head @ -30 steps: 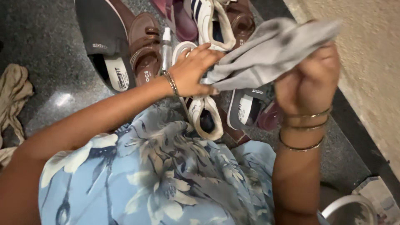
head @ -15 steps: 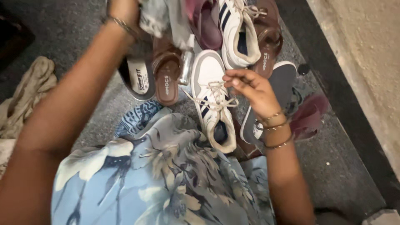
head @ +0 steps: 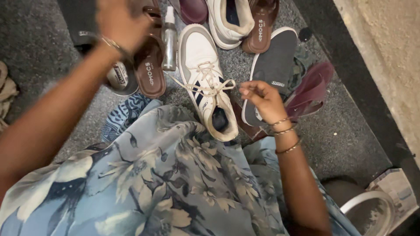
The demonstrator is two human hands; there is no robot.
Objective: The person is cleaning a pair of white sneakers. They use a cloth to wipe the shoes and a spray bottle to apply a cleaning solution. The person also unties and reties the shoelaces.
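Beside the sneaker (head: 205, 78), right hand (head: 261, 99) pinches its lace (head: 227, 85); left hand (head: 120, 22) blurred, grip unclear.

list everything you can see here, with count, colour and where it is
white sneaker: 1, white with dark stripes and cream laces, centre of the floor
second white sneaker: 1, white, top centre, partly cut off
brown sandals: 2 or more, brown, one left of the spray bottle, one at top right of the pile
spray bottle: 1, clear with white cap, between sandal and sneaker
grey slip-on shoe: 1, grey with white sole, right of the sneaker
maroon footwear: 1, far right; another at the top
metal vessel: 1, silvery, bottom right corner
floral garment: 1, blue-grey, lower centre
left hand: blurred, above the left sandals
right hand: fingers pinching a sneaker lace
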